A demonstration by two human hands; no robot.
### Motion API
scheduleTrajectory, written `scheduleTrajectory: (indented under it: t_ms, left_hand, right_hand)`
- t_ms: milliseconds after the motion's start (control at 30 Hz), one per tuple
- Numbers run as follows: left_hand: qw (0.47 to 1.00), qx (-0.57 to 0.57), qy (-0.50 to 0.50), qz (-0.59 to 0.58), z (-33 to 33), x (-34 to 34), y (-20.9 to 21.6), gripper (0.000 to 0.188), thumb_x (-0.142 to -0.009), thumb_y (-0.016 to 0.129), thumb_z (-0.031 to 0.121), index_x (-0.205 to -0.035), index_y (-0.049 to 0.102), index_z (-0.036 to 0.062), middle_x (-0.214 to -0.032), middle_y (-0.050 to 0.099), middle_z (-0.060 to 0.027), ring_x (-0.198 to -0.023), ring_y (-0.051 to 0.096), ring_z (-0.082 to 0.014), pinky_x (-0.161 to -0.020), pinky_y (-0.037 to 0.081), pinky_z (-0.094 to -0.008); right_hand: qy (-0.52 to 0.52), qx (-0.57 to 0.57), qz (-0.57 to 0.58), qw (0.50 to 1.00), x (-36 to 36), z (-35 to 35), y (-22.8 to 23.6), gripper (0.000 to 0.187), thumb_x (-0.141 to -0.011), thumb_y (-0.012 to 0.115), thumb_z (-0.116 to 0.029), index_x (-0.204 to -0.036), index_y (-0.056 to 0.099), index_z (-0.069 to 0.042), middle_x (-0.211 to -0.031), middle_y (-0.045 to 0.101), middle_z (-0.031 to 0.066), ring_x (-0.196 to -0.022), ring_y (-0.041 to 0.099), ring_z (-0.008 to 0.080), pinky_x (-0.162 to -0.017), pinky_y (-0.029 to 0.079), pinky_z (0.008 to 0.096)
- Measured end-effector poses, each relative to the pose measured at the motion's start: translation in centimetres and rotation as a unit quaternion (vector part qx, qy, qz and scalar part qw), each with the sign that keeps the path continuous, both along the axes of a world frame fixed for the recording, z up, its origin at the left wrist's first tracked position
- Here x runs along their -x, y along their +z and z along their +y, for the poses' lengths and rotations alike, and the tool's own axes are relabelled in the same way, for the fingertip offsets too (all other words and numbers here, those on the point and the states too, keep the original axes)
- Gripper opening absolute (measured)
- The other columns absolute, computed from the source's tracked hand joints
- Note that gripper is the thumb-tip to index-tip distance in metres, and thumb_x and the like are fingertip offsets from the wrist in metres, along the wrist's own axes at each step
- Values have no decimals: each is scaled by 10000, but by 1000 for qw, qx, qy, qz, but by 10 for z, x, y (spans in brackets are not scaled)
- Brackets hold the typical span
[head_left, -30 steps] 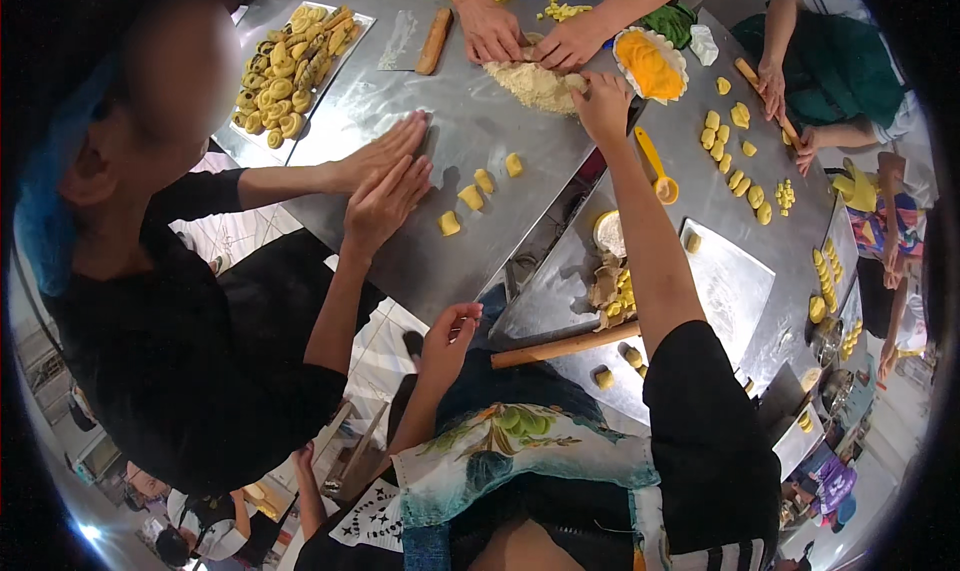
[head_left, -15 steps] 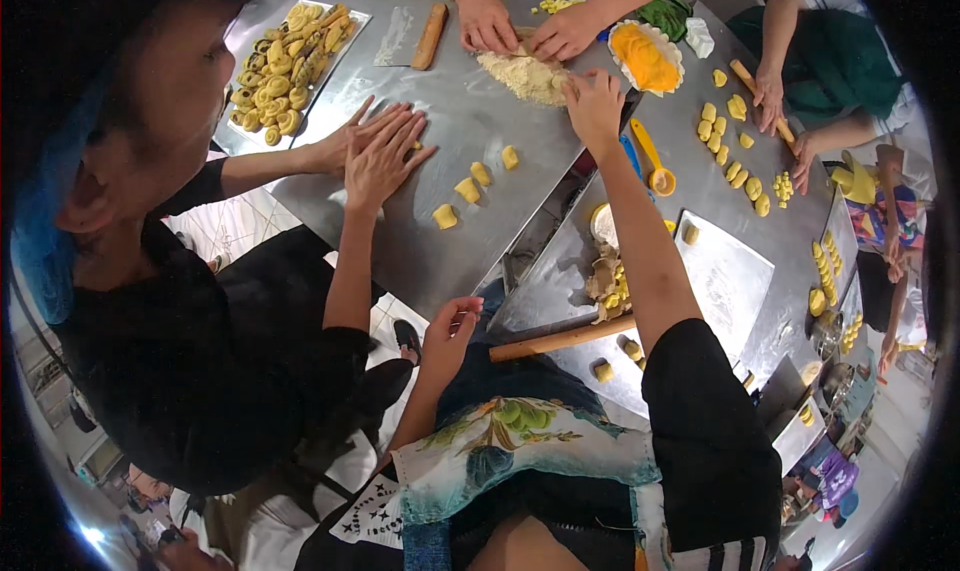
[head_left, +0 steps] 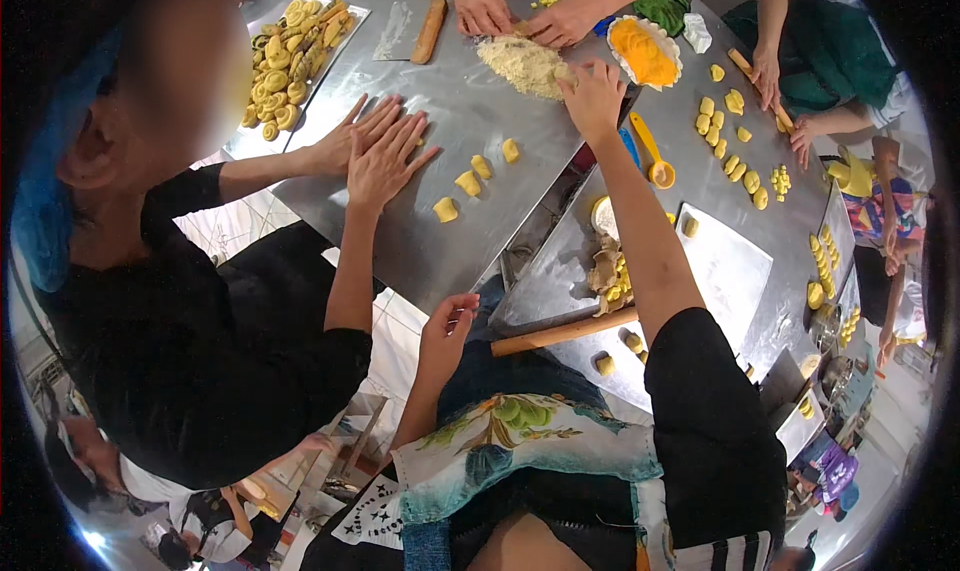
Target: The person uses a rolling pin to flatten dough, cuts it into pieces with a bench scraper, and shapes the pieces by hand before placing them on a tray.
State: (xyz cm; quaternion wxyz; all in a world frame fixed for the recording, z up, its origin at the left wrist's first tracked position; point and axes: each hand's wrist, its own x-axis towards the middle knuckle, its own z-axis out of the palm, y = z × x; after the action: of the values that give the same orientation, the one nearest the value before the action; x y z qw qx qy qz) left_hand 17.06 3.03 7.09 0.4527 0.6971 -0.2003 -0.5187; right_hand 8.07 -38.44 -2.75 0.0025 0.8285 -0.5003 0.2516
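My right hand (head_left: 592,101) reaches across to the near right edge of a pale crumbly heap (head_left: 522,68), its fingers closed on a small lump of dough that they partly cover. Across the heap, another person's two hands (head_left: 525,16) are pressing at its far side. My left hand (head_left: 447,336) hangs low in front of my apron, off the table, fingers loosely curled and holding nothing. Below my right forearm lie a wooden rolling pin (head_left: 565,331), several dough pieces (head_left: 605,366) and a crumpled brown wrapping (head_left: 603,271) with yellow pieces inside.
On the left, a neighbour's hands (head_left: 385,151) lie overlapped on the steel table (head_left: 420,241), near several dough pieces (head_left: 467,183). A tray of shaped pastries (head_left: 275,81) stands beyond. To the right are an orange-filled bowl (head_left: 645,53), a yellow scoop (head_left: 655,156) and a white tray (head_left: 725,281).
My right hand stays at the heap's edge, its fingers shifted only slightly. My left hand has barely moved. The neighbour's hands on the left remain in place.
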Motion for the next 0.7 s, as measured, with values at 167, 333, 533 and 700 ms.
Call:
scheduleTrajectory:
  t_ms: [167,333,533,700]
  left_hand:
    - [999,-28,0,29,-3,-3,6,202,-976,495,28,-1153,584,-11,-1130,617,-82,-1065,584,-161,-967,462,-312]
    - [999,-20,5,28,0,-4,5,212,-973,490,20,-1160,585,-9,-1128,618,-80,-1064,585,-161,-967,461,-313]
    - [999,-3,4,32,-1,-7,2,218,-971,485,14,-1162,585,-14,-1134,614,-79,-1068,581,-157,-966,458,-301]
    - [1000,29,-10,7,-14,3,0,219,-962,535,65,-1165,609,28,-1076,649,-46,-941,602,-101,-830,469,-240]
  right_hand:
    - [-1,-51,46,998,3,-7,0,255,-768,699,-324,-938,723,-135,-1091,583,40,-1094,464,281,-878,384,479]
    - [28,-78,109,991,-1,-14,14,288,-770,697,-337,-957,725,-120,-1100,588,46,-1113,456,282,-901,375,485]
    - [11,-114,-55,992,30,-20,19,347,-775,730,-380,-986,726,-105,-1029,633,56,-1067,522,254,-937,370,448]
    - [1,-465,-512,722,83,25,76,389,-890,684,-354,-1069,689,-9,-1012,651,3,-943,549,103,-856,375,266]
